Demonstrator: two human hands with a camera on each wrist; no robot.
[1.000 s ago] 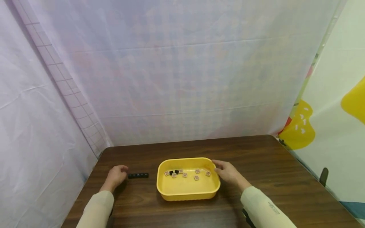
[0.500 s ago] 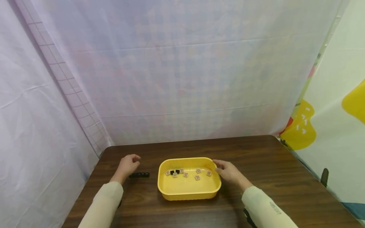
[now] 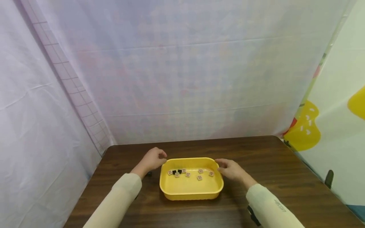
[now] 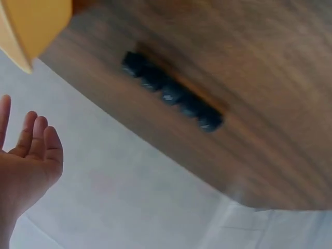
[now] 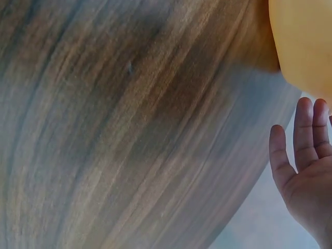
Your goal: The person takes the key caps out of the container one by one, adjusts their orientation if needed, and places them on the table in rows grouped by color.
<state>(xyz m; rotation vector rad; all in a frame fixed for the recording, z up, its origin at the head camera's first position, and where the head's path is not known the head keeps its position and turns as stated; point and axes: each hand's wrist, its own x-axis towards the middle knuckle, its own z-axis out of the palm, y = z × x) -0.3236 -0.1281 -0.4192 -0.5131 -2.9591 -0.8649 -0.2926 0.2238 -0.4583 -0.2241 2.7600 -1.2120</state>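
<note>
A yellow plastic basin (image 3: 188, 187) stands on the table, holding several small pale cubes with markings (image 3: 199, 178) and a couple of black ones (image 3: 179, 171). My left hand (image 3: 151, 161) hovers by the basin's back left corner, fingers loosely bent, with nothing visible in it. At the opposite corner, my right hand (image 3: 232, 170) has its fingertips at the rim; the right wrist view shows extended fingers (image 5: 303, 127) beside the basin's wall. A straight row of black cubes (image 4: 171, 92) lies on the table, mostly hidden by my left arm in the head view.
The dark wood-grain table (image 3: 273, 177) extends around the basin. A white curtain (image 3: 182, 79) hangs behind its far edge, and another sheet hangs at the left. A printed cloth with yellow shapes (image 3: 303, 134) is on the right.
My left hand has moved right, away from the row of black cubes and over to the basin's left rim. The right hand stays at the right rim. The head view has shifted slightly.
</note>
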